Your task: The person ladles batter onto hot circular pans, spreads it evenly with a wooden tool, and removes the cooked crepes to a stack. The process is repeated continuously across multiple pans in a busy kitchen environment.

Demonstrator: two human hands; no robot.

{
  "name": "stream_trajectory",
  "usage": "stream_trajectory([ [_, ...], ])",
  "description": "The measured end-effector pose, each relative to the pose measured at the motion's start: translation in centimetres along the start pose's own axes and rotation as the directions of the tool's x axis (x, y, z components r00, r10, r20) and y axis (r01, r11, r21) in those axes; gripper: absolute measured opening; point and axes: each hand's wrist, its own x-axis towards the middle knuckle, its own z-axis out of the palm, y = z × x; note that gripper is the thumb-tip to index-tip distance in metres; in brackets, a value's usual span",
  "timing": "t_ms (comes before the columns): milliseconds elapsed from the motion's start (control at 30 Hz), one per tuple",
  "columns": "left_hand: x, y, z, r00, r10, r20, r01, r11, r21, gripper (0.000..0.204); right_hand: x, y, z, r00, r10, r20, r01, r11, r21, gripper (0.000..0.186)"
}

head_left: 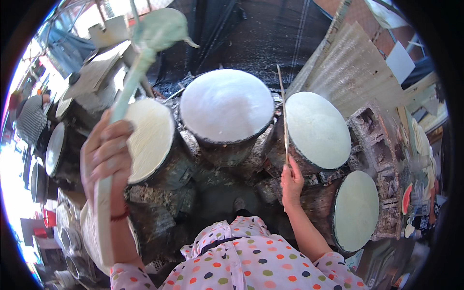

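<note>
Raised at the left, my left hand is closed round the handle of a long pale-green ladle. Its blurred head is up at the far left, with a pale strand hanging off the side. My right hand pinches a long thin stick, which points away between the middle and right round pots. The middle pot's top is whitish and smooth. A creamy, ridged layer covers the left top, partly behind my left hand. The right top is pale and even.
Another pale round top lies near right; one more is partly behind my left forearm. Sooty blocks and a corrugated sheet stand right. A dark sheet hangs behind. A person is at far left.
</note>
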Motion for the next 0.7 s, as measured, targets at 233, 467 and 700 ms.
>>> stream_trajectory([
  [233,18.5,-5.2,-10.3,0.953,-0.013,-0.303,0.218,0.725,0.653,0.052,4.8,2.2,-6.9,0.978,-0.18,-0.104,0.126,0.91,-0.395,0.034],
  [467,25.5,-9.5,-23.0,0.909,0.218,-0.355,0.318,0.187,0.929,0.042,8.6,2.6,-2.6,0.963,-0.261,0.062,0.223,0.652,-0.725,0.034],
  [700,25.9,-9.8,-27.2,0.946,0.323,-0.012,0.173,-0.475,0.863,0.049,11.1,3.8,-2.6,0.937,-0.151,0.314,0.338,0.611,-0.716,0.037],
])
